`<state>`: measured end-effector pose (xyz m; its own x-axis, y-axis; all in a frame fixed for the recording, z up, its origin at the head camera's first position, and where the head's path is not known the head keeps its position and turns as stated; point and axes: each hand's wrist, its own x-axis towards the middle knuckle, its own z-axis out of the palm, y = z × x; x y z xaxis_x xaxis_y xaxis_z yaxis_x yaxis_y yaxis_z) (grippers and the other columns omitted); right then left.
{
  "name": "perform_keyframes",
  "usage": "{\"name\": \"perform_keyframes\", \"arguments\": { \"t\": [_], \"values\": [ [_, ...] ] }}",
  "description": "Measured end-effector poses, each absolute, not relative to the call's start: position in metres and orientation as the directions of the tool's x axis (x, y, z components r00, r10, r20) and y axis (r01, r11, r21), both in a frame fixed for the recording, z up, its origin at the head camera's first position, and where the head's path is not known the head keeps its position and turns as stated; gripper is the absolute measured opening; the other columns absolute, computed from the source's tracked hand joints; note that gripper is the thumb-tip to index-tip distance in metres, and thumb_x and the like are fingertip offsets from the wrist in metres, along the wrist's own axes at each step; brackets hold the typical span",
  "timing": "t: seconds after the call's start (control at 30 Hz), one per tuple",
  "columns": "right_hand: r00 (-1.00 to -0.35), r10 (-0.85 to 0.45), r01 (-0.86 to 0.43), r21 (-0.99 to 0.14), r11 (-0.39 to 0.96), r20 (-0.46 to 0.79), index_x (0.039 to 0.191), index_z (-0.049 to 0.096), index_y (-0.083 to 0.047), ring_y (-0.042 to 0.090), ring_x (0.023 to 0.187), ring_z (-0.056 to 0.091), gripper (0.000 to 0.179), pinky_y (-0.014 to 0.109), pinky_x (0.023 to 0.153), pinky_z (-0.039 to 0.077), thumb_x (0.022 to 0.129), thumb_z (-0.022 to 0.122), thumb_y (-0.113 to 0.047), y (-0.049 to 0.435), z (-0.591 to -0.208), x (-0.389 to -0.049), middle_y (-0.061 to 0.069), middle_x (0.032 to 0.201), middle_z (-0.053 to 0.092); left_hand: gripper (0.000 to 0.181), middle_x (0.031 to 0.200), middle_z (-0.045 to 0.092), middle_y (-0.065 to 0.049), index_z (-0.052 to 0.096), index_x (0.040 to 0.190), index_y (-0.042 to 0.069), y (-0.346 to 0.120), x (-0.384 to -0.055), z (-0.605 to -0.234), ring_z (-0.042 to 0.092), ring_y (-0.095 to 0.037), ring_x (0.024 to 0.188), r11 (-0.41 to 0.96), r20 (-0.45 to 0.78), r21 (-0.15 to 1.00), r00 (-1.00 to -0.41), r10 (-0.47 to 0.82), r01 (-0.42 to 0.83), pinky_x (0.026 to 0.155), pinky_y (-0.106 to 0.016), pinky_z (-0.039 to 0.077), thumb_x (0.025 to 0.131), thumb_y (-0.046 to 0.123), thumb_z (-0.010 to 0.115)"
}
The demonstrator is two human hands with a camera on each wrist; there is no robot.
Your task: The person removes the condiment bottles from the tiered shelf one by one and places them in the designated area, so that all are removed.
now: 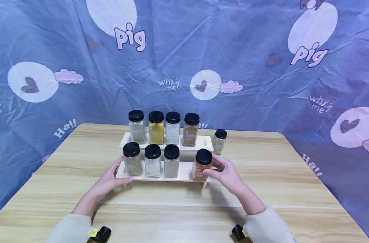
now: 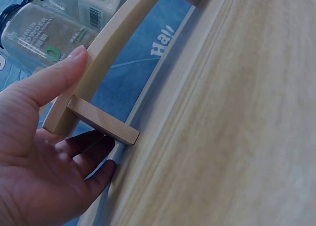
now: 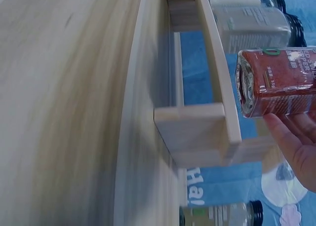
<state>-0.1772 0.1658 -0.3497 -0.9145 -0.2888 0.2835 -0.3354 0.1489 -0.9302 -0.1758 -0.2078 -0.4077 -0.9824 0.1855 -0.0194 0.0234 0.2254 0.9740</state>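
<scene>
My right hand [image 1: 228, 173] holds a square glass jar of red spice [image 1: 200, 172] with a black lid, thumb on its near side. The jar is over the right end of the lower shelf of a pale two-step wooden rack [image 1: 186, 169]; in the right wrist view the red jar's base [image 3: 245, 85] shows close above the shelf edge. My left hand [image 1: 110, 179] grips the lower shelf's left end, thumb on the front edge [image 2: 116, 36], other fingers by the leg [image 2: 103, 120]. Beside that thumb stands a cumin powder jar [image 1: 133, 165].
Two more jars, one white [image 1: 152, 167] and one greyish [image 1: 171, 167], stand on the lower step. Several jars, including a yellow one [image 1: 156, 131], line the upper step. Another jar [image 1: 219, 144] stands on the wooden table [image 1: 263, 162] right of the rack. A blue patterned cloth [image 1: 184, 50] hangs behind.
</scene>
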Motion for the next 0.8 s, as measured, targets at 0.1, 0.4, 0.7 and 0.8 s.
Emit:
{"name": "perform_keyframes", "arguments": {
  "t": [0.1, 0.4, 0.7, 0.8],
  "values": [
    [-0.906, -0.293, -0.357, -0.923, 0.141, 0.306, 0.118, 0.046, 0.007, 0.013, 0.092, 0.055, 0.052, 0.026, 0.077, 0.044, 0.071, 0.067, 0.0, 0.174, -0.348, -0.175, 0.015, 0.104, 0.058, 0.094, 0.136, 0.017, -0.026, 0.004, 0.137, 0.004, -0.208, -0.176, -0.407, 0.019, -0.037, 0.121, 0.238, -0.025, 0.971, -0.983, 0.181, 0.019, 0.096, -0.049, 0.015, 0.071, 0.014, 0.07],
    [-0.877, -0.325, -0.417, -0.897, 0.149, 0.354, 0.119, 0.041, 0.013, 0.013, 0.088, 0.056, 0.05, 0.025, 0.072, 0.046, 0.075, 0.062, 0.004, 0.201, -0.351, -0.172, -0.003, 0.1, 0.061, 0.095, 0.137, 0.012, -0.026, 0.004, 0.137, 0.003, -0.209, -0.176, -0.405, 0.013, -0.038, 0.123, 0.253, -0.037, 0.967, -0.983, 0.178, 0.01, 0.097, -0.05, 0.013, 0.071, 0.015, 0.07],
    [-0.892, -0.28, -0.406, -0.902, 0.147, 0.356, 0.117, 0.049, -0.003, 0.011, 0.086, 0.057, 0.041, 0.022, 0.07, 0.046, 0.077, 0.059, 0.005, 0.23, -0.354, -0.172, -0.006, 0.097, 0.061, 0.095, 0.136, 0.013, -0.027, 0.004, 0.137, 0.003, -0.208, -0.175, -0.405, 0.015, -0.038, 0.122, 0.259, -0.039, 0.966, -0.984, 0.174, 0.007, 0.096, -0.049, 0.014, 0.071, 0.016, 0.071],
    [-0.893, -0.261, -0.41, -0.903, 0.131, 0.367, 0.115, 0.052, -0.008, 0.01, 0.086, 0.057, 0.041, 0.021, 0.071, 0.045, 0.077, 0.058, 0.007, 0.239, -0.357, -0.175, -0.005, 0.096, 0.062, 0.095, 0.136, 0.014, -0.027, 0.004, 0.137, 0.003, -0.208, -0.175, -0.405, 0.015, -0.038, 0.122, 0.253, -0.042, 0.967, -0.984, 0.174, 0.004, 0.096, -0.049, 0.014, 0.07, 0.015, 0.071]
  ]
}}
